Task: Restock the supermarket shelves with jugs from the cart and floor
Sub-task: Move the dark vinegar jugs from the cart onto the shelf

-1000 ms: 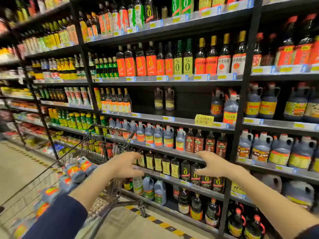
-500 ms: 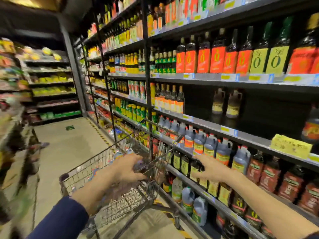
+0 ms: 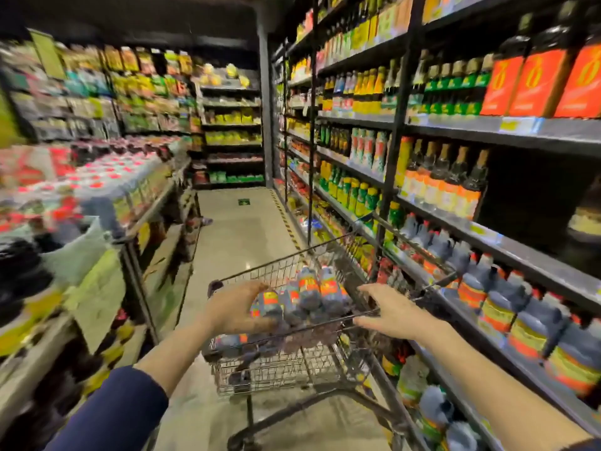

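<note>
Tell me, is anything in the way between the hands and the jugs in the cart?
Nothing I can see. The cart is open on top. The left hand and right hand are up at its wire rim, with the jugs lying close by the fingers.

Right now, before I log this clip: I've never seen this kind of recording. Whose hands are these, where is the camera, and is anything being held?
There is no machine here. A person wears one wide-angle camera on the head, looking forward and down, so you are seeing their own two arms. They stand in a supermarket aisle behind a wire cart loaded with grey jugs that have orange labels. The left hand reaches into the cart with its fingers curved over the jugs, but the blur hides whether it grips one. The right hand is open with fingers spread, just over the cart's near rim, and holds nothing. The shelves on the right carry rows of similar containers.
</note>
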